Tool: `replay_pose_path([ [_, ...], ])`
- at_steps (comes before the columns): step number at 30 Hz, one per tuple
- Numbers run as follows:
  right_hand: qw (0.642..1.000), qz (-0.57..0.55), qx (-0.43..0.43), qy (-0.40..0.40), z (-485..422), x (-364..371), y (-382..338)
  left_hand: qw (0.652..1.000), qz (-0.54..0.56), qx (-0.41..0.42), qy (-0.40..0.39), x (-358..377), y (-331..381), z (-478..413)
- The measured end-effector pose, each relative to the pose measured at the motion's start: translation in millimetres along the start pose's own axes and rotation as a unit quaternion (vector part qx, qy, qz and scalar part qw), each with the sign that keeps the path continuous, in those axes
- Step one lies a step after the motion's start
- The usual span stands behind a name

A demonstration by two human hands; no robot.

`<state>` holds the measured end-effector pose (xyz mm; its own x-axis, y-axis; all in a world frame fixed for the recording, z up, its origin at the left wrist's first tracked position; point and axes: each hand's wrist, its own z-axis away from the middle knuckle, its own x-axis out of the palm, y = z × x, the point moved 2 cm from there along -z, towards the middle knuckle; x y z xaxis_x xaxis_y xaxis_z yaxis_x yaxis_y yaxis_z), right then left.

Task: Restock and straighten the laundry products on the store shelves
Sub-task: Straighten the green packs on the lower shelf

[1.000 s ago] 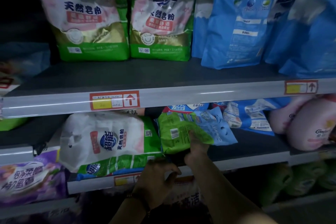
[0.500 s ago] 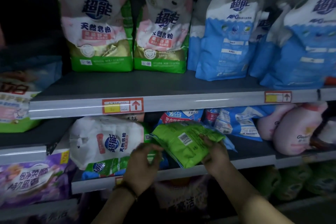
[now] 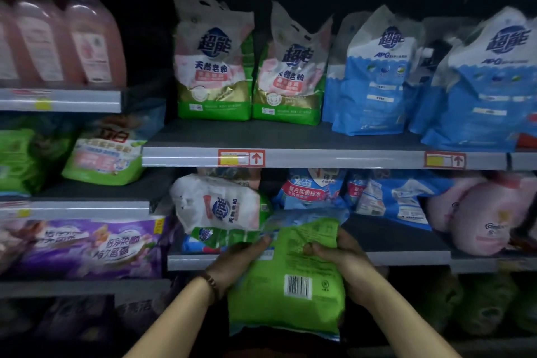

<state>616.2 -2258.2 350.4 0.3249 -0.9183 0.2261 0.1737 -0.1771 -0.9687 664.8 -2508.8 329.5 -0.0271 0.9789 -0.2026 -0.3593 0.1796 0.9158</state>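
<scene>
I hold a green detergent bag with a barcode on its back, upright and off the shelf, in front of the lower shelf's edge. My left hand grips its left side and my right hand grips its right side near the top. Behind it a white and green detergent bag lies on its side on the lower shelf. On the shelf above stand two white and green bags and blue bags.
Blue pouches and pink bottles lie on the lower shelf to the right. Left bay holds pink bottles, green packs and purple packs. Price tags sit on the shelf edge.
The green bag has come off the lower shelf toward me and turned upright, barcode facing me. Both hands now hold its sides. My view has lifted and shifted left.
</scene>
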Motion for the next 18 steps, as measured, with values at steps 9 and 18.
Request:
replay_pose_path([
  [9, 0.987, 0.097, -0.01, -0.125, 15.3, 91.0, -9.8, 0.95, 0.278, 0.059, 0.126, -38.3, -44.2, 78.7],
  [18, 0.986, 0.079, -0.038, -0.138, 11.9, 193.7, 11.2, 0.883, 0.281, 0.181, 0.331, -124.6, -58.2, 142.8],
])
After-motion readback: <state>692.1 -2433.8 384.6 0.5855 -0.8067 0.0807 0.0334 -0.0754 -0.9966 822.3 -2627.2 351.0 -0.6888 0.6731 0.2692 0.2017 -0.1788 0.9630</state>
